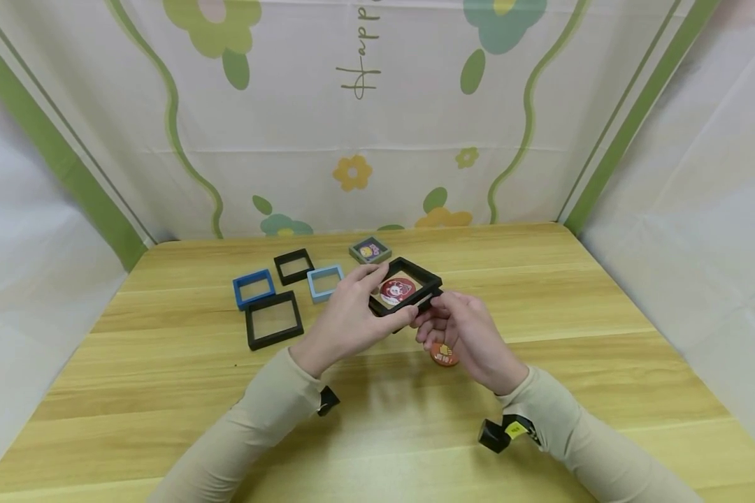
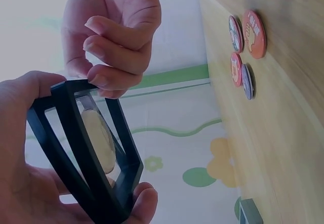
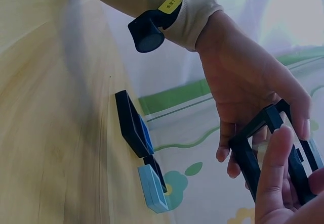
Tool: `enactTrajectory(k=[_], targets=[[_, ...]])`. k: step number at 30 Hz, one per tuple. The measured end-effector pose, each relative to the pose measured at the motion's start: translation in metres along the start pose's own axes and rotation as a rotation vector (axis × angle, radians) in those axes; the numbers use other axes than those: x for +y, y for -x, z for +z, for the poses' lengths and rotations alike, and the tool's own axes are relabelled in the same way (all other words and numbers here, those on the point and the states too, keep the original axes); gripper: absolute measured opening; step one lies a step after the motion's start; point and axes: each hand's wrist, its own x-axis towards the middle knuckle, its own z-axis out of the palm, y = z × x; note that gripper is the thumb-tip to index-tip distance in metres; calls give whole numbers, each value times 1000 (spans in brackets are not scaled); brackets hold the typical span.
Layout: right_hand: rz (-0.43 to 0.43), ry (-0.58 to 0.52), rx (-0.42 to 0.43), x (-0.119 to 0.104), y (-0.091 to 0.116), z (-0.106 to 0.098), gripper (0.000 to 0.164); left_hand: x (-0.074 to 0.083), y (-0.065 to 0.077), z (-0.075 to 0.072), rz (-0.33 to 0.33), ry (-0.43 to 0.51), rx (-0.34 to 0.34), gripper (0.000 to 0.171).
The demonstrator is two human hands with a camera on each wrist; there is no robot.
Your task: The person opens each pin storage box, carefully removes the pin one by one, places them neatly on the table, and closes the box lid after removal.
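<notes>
My left hand (image 1: 352,311) holds a black display frame (image 1: 423,269) above the table, thumb along its near side and fingers at the far side. A round red badge (image 1: 398,290) with a cartoon face shows inside the frame. The left wrist view shows the frame's two halves (image 2: 83,143) parted at an angle, with the badge's pale back (image 2: 99,140) between. At the near right corner, my right hand (image 1: 475,339) pinches the frame's edge with thumb and fingers. Below that hand lies an orange badge (image 1: 444,355), partly covered by its fingers.
Left on the table lie a blue frame (image 1: 238,297), a small black frame (image 1: 279,269), a light blue frame (image 1: 312,290) and a larger black frame (image 1: 270,341). Behind the hands lies a grey-green frame (image 1: 370,250) holding a badge. More badges (image 2: 236,70) lie near the orange one.
</notes>
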Motion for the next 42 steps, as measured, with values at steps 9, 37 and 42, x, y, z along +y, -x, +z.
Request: enactTrajectory(k=[9, 37, 42], targets=[[24, 0, 3, 3, 0, 0, 27, -1, 0, 2, -49, 82, 50, 80], [101, 94, -37, 9, 0, 1, 29, -4, -5, -13, -377, 439, -7, 91], [97, 119, -51, 9, 2, 0, 29, -7, -8, -15, -362, 499, 12, 84]])
